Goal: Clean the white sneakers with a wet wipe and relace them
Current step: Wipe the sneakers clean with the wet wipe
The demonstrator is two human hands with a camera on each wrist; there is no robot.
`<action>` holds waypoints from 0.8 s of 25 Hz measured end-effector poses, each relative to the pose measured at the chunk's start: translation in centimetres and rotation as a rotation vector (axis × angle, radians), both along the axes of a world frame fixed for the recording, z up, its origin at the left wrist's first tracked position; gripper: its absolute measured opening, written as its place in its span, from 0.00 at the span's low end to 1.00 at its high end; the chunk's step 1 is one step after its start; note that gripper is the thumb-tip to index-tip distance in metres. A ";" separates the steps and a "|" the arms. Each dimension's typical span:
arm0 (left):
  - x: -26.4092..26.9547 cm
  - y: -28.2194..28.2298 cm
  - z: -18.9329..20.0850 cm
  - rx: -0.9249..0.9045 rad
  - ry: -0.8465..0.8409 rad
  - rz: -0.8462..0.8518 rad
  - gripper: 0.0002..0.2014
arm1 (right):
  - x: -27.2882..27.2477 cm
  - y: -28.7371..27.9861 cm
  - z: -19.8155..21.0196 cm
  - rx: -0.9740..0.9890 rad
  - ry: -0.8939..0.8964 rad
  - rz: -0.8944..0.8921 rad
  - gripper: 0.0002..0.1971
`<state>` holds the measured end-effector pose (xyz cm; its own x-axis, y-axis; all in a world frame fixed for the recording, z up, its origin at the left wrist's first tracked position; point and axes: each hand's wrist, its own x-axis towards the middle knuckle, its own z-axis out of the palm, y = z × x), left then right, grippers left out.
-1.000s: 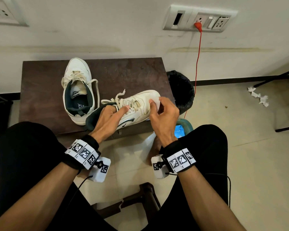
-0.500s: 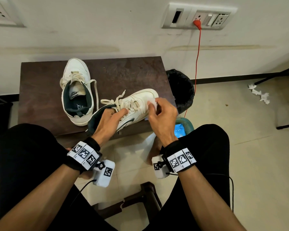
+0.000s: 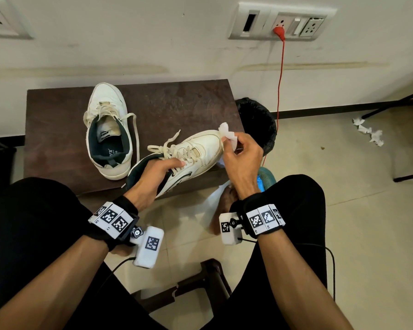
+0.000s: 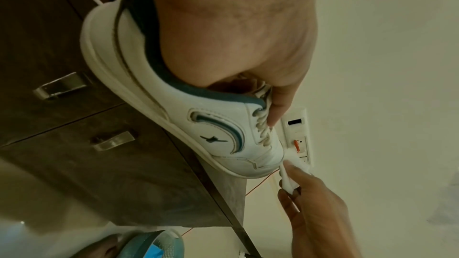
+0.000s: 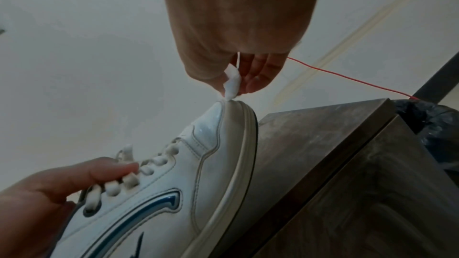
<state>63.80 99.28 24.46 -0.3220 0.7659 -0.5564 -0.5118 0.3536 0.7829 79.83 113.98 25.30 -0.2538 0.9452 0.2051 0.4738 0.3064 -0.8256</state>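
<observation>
A white sneaker (image 3: 196, 151) with a blue side stripe lies tilted on the front edge of the brown cabinet top (image 3: 177, 106). My left hand (image 3: 157, 172) grips it at the collar, thumb on the laces (image 5: 119, 172). My right hand (image 3: 239, 153) pinches a crumpled white wet wipe (image 3: 228, 134) whose tip touches the toe of the sneaker (image 5: 231, 105). The wipe (image 4: 288, 176) also shows beside the toe in the left wrist view. The second white sneaker (image 3: 107, 129) stands upright at the back left, laced, with loose lace ends.
A black-lined bin (image 3: 258, 125) stands right of the cabinet. A red cable (image 3: 280, 79) drops from a wall socket. Crumpled wipes (image 3: 370, 132) lie on the floor at right. A blue packet (image 3: 262, 182) sits by my right knee. Two drawer handles (image 4: 62, 85) face me.
My right hand slid the wipe forward along the toe box to the tip of the toe and lifted it slightly. The left hand kept its hold on the sneaker.
</observation>
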 end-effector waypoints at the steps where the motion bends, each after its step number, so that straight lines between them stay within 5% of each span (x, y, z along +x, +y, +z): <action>1: 0.1 0.0 0.1 0.000 -0.019 0.007 0.19 | 0.0 -0.1 -0.1 -0.018 0.011 -0.021 0.03; 7: -0.5 0.4 1.8 0.035 -0.194 0.117 0.16 | -0.6 -3.9 -0.4 -0.113 0.028 0.063 0.01; 16: -0.1 0.4 3.1 0.204 -0.206 0.158 0.19 | -1.3 -1.0 4.2 0.016 0.270 0.008 0.03; 20: 0.6 -0.4 3.0 0.263 -0.144 0.110 0.19 | -1.6 -4.6 4.2 0.174 0.094 0.213 0.01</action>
<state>64.38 98.86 27.45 -0.3436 0.8543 -0.3901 -0.6479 0.0851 0.7569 78.21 109.42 29.51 -0.4146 0.8214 0.3917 0.3074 0.5315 -0.7893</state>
